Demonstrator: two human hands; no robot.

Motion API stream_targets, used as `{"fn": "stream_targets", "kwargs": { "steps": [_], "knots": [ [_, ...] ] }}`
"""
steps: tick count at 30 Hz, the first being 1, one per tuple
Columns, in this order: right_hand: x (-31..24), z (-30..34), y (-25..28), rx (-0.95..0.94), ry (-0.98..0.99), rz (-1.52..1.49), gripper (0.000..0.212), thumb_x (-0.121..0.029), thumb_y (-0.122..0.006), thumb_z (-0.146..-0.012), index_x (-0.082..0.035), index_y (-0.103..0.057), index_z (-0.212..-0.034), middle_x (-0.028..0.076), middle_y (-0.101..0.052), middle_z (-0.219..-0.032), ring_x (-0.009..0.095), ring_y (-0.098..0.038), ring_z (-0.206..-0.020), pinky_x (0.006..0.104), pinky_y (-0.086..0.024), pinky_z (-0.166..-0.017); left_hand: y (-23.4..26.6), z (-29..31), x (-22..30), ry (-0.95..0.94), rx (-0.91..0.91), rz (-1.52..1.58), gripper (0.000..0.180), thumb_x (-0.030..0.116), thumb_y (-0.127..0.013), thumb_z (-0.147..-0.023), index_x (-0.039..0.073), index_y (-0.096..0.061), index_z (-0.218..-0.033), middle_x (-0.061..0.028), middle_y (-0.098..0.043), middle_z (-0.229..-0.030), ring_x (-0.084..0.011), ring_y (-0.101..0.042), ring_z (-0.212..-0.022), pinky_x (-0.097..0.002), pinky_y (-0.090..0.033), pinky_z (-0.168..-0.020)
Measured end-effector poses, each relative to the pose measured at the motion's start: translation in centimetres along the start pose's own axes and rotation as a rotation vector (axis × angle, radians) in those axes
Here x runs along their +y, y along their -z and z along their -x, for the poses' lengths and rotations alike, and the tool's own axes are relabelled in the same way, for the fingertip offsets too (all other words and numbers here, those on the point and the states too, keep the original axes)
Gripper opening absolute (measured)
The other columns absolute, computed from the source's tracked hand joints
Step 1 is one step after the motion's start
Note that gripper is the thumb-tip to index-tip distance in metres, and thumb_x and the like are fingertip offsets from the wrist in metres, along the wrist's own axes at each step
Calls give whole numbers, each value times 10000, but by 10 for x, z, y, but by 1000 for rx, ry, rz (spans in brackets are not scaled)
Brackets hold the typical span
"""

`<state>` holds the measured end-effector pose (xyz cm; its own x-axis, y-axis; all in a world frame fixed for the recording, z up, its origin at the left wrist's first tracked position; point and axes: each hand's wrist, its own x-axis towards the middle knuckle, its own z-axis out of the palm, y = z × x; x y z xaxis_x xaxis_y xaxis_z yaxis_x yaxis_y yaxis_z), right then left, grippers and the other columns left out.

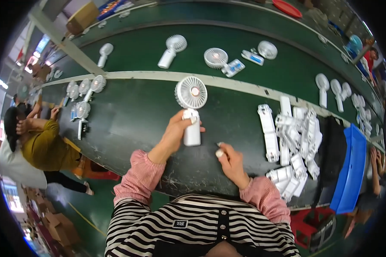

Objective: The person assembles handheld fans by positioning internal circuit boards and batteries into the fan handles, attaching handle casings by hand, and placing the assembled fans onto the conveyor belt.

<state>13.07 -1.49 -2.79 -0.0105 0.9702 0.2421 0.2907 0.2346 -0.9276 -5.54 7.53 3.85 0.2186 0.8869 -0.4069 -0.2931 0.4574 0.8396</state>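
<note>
Handheld fan (191,103): looked white, with round ribbed cage, orange-tinted hub and stubby handle; was held over the dark workbench (128,115), cage-end away, in the left hand (173,135), closed round the handle. At the half-curled right hand (232,162), saw white at the fingertips but could not tell a gripped part from a covering. Noticed heaped white plastic casings (306,132) crowding the right side; beyond a pale rail (240,87), more fans (169,55) on the green conveyor belt (133,55). Saw also a blue tray (349,169) past the heap and cardboard boxes (61,228), lower left, but could not make out the boxes' contents.
</note>
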Motion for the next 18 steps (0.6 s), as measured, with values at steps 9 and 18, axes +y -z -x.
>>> {"fn": "stream_targets", "kwargs": {
  "steps": [9,18],
  "knots": [
    [3,-1,-1,44,-99,-99,196,-90,-626,-774,10,-589,-939,60,-603,-645,84,-516,-496,205,-416,-470,162,-164,101,-609,807,-1054,538,242,-694,-624,60,-543,-1108,-180,-626,-928,-329,-593,-906,-386,-455,-774],
    [3,-6,-1,96,-108,-140,157,-76,-628,-787,11,-579,-908,57,-579,-620,68,-487,-473,204,-393,-447,115,-251,135,-908,921,-1455,531,247,-719,-639,43,-547,-1098,-220,-503,-1121,-361,-480,-1037,-402,-421,-863]
  ]
}}
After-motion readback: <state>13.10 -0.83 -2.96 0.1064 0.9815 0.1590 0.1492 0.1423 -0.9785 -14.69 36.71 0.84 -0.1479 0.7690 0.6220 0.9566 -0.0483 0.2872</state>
